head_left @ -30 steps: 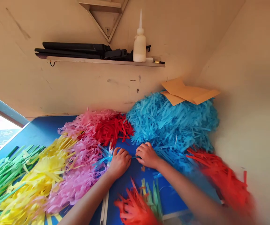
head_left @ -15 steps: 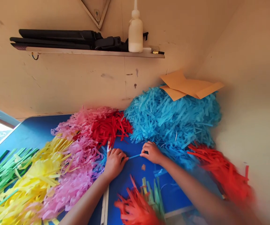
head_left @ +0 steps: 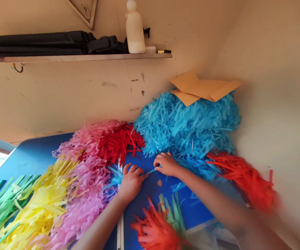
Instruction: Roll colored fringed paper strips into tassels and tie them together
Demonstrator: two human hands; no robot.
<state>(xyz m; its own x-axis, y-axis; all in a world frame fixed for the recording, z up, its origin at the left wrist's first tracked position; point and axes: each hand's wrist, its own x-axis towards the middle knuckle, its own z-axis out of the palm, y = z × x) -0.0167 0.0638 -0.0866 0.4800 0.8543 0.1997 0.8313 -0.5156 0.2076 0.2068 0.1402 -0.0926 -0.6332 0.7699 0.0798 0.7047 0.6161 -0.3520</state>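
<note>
A thin twisted strip of blue tissue paper (head_left: 152,170) spans the short gap between my hands, just above the blue tabletop. Its left end meets the thumb and fingertips of my left hand (head_left: 132,181), which is closed on it. My right hand (head_left: 167,164) pinches the other end, its fingers curled. Blue fringe (head_left: 116,176) pokes out on the far side of my left hand, and I cannot tell whether it joins the strip. Beyond my right hand rises a large heap of blue shredded tissue (head_left: 188,121).
Pink fringe (head_left: 89,187), yellow fringe (head_left: 42,201), green fringe (head_left: 6,198) and dark red fringe (head_left: 120,142) lie leftward. Orange-red bundles lie in front (head_left: 156,225) and at right (head_left: 246,180). Brown paper (head_left: 204,86) tops the blue heap. A shelf (head_left: 87,58) holds a white bottle (head_left: 135,31).
The view has shifted slightly to the right. My hands have drawn a little closer together, and the fingers of my left hand are lifted and more spread. Both hands stay at the strip.
</note>
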